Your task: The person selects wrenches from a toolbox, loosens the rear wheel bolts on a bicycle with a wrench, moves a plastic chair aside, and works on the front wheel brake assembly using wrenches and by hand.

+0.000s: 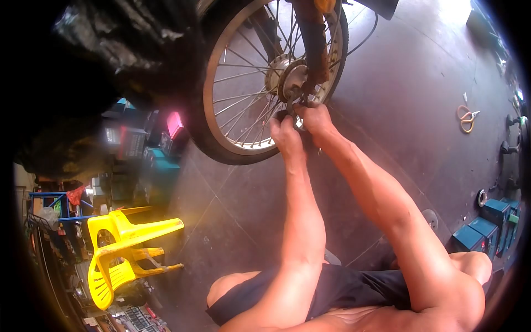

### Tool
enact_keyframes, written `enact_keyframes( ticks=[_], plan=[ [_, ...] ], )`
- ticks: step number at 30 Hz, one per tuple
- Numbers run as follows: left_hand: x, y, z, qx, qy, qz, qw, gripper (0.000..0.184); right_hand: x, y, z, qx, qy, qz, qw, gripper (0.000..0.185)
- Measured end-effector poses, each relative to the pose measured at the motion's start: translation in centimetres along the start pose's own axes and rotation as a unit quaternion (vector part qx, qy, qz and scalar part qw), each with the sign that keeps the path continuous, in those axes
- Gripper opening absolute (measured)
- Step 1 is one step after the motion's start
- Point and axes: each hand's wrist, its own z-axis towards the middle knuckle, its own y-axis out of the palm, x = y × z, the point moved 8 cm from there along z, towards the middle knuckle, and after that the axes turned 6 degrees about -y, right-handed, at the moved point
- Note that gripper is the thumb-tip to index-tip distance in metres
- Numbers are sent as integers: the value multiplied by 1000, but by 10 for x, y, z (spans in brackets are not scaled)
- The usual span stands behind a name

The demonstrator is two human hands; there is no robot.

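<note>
A spoked wheel (207, 94) with a black tyre and metal rim stands upright at the top centre, below a rusty fork leg (316, 50). Both of my hands are at the lower side of its hub (293, 77). My left hand (285, 131) is closed beside the spokes, its fingers on a small dark part too hidden to name. Just right of it, my right hand (315, 118) is closed at the axle end near the fork's foot. What its fingertips hold is hidden. A small shiny metal piece (300, 123) shows between the hands.
On the floor (381, 133) at the right lie orange-handled scissors (466, 118). Teal boxes (470, 237) stand at the lower right. A yellow plastic chair (119, 243) is at the lower left, with shelves and boxes (161, 161) behind. Dark plastic covering (133, 39) hangs at the upper left.
</note>
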Motion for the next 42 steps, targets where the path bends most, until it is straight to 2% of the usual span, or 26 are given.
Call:
enact_keyframes(
  ticks=[2,5,8,11,14,17,19,22,25,28,31,33,35,38,41,42],
  plan=[
    [7,1,3,-13,21,36,999,19,2,0,3,-2,-8,-2,1000,25],
    [0,-1,0,4,-28,45,999,19,-2,2,-1,2,-7,-3,1000,26],
    [-16,-9,11,28,-91,-93,991,20,-2,-1,-4,10,-4,-10,1000,26],
    [3,-6,-8,48,-84,-87,992,22,7,0,7,3,-32,-11,999,25],
    [3,-12,-5,43,10,45,998,22,0,0,3,-5,-24,-18,1000,24],
    [-10,-11,-4,12,14,24,1000,20,-5,1,-4,-10,-4,-16,1000,24],
    [-18,-19,-12,32,-24,3,999,18,-2,0,1,-17,-21,-13,1000,25],
    [-53,-42,-19,67,-77,6,995,12,-1,-5,8,0,-46,-88,995,27],
    [-99,-61,-30,64,-159,43,984,8,-10,-5,1,-60,32,-101,993,29],
    [-135,-71,-46,50,-218,96,970,8,-7,-6,3,-68,30,-91,993,27],
    [-134,-64,-55,84,-196,89,973,8,-7,-7,3,-23,4,-79,997,27],
    [-111,-58,-48,79,-112,68,988,15,-9,-7,-4,5,27,-78,997,28],
    [-69,-45,-40,69,-3,50,996,19,-1,-6,4,-25,8,-56,998,28],
    [-15,-20,-24,51,124,143,981,25,-12,-6,1,-55,5,-68,996,25],
    [11,10,-12,-37,180,157,970,28,-7,-6,6,-51,20,-45,997,26],
    [21,16,-18,-30,189,173,966,24,-7,-6,9,-50,13,-49,997,27]
  ],
)
